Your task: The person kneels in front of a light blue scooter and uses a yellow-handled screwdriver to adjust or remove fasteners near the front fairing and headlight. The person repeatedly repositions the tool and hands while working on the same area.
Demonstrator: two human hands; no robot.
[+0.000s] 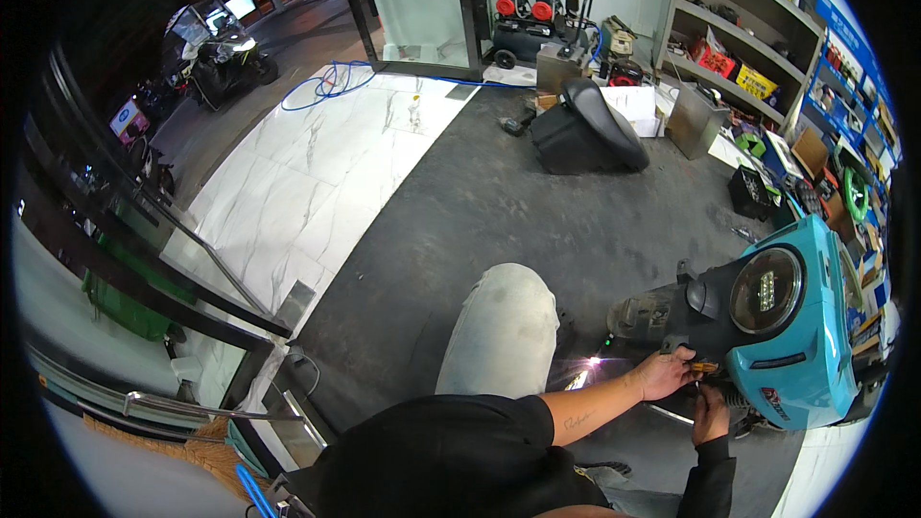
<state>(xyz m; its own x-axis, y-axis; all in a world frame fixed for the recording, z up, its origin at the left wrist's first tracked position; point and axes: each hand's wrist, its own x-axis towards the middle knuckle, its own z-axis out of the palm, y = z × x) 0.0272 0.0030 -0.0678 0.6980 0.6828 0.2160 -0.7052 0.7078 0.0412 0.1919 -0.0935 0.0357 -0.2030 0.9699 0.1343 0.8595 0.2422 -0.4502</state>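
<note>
A teal scooter front with a round headlight is at the right, with a dark fender-like part reaching left from it. My left hand is at the panel's lower left edge, its fingers closed around or against a small orange-yellow piece whose kind I cannot make out. Just below it, my right hand has its fingers bent upward, close to a black coil spring. What its fingertips grip is hidden. A bright light glares near the floor, left of my left hand.
My bent knee stands left of the scooter. A black scooter seat rests on the dark floor farther off. Behind are an air compressor, grey shelves and cluttered parts along the right. A glass door stands open to the street.
</note>
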